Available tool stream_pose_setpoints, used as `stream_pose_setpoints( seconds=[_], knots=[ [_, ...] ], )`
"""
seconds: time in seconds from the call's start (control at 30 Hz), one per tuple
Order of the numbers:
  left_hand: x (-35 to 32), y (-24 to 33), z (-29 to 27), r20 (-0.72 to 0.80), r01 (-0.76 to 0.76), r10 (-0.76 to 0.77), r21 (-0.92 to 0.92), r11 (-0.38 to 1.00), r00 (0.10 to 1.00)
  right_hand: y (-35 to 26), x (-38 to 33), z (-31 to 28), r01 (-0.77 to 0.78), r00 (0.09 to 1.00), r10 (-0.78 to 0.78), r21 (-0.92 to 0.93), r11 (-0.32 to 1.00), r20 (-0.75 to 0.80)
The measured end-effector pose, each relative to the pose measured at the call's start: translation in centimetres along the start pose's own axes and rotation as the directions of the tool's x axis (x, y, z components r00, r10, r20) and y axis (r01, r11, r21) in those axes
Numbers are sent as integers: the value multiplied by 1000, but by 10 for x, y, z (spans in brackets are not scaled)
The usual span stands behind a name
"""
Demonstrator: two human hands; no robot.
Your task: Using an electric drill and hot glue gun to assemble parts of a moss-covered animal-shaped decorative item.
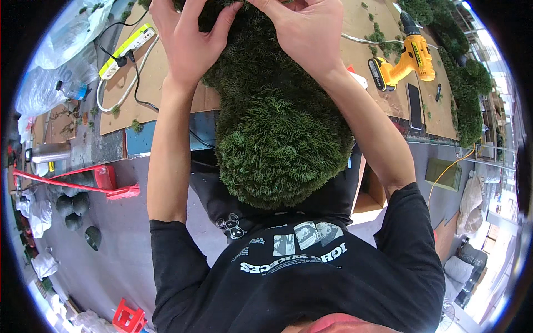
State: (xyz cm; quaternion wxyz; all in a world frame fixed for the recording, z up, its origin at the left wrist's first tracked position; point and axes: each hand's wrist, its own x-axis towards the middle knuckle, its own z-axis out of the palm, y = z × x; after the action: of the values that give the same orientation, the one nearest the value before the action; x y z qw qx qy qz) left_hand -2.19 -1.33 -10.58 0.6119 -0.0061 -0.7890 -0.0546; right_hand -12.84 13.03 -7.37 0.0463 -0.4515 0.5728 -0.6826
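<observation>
A large shape covered in dense green foliage (277,150) lies between my forearms. Its rounded near end sits over my lap, and its narrower far part runs up between my hands past the upper edge. My left hand (191,41) is against its left side, thumb spread away from the fingers, whose tips are cut off. On the other side my right hand (308,36) has bent fingers over the foliage near the top edge. What lies between those fingertips is hidden.
Cardboard (355,53) covers the table. To the right are a yellow cordless drill (408,58), a black phone (414,105) and more foliage (469,94). A power strip (127,50) with cables and a water bottle (72,89) are left. A red broom (111,180) stands lower left.
</observation>
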Motion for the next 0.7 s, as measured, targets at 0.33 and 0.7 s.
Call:
stream_pose_setpoints(
  seconds=[0.33,0.7],
  knots=[
    [1,1,-4,29,37,-36,-34,999,999,-13,-2,4,87,994,-100,-251,964,-40],
    [10,12,-3,-15,150,-151,-51,987,988,-2,4,6,73,996,-79,-149,986,-33]
  ],
)
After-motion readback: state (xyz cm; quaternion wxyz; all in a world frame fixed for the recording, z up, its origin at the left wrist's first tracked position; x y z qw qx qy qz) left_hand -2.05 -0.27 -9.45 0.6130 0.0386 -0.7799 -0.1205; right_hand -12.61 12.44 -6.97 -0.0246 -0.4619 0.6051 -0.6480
